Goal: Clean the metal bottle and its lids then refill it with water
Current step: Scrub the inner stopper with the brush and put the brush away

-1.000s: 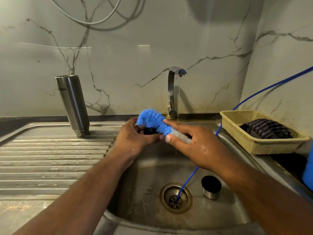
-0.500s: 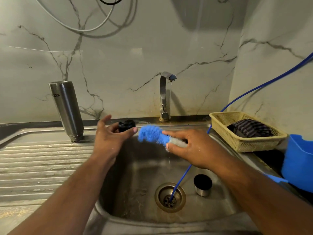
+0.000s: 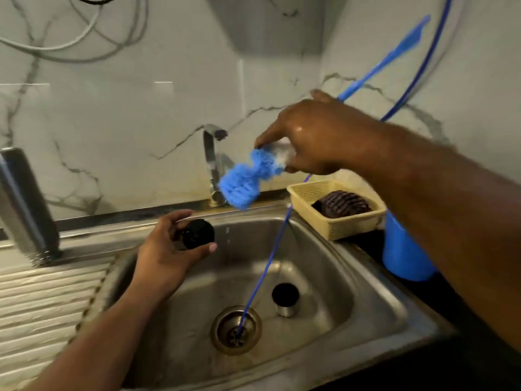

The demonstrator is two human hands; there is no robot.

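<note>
My left hand [image 3: 166, 258] grips a small black lid [image 3: 198, 234] over the sink basin [image 3: 324, 280], below the tap [image 3: 212, 162]. My right hand [image 3: 315, 136] is raised above the sink, closed on a blue bottle brush [image 3: 245, 179] just behind its bristles; the long blue handle sticks up to the right. The metal bottle [image 3: 24, 204] stands upside down on the drainboard at the far left. A second lid, a metal cup with a dark inside [image 3: 285, 299], sits in the basin beside the drain [image 3: 236, 330].
A thin blue hose [image 3: 267, 263] runs from the wall down into the drain. A yellow basket [image 3: 338, 221] with a dark cloth sits on the sink's right rim, a blue container [image 3: 403, 249] next to it. The ribbed drainboard [image 3: 48, 300] lies left.
My right hand has lifted the brush up and to the right, away from the lid. My left hand has kept the black lid and dropped lower over the basin.
</note>
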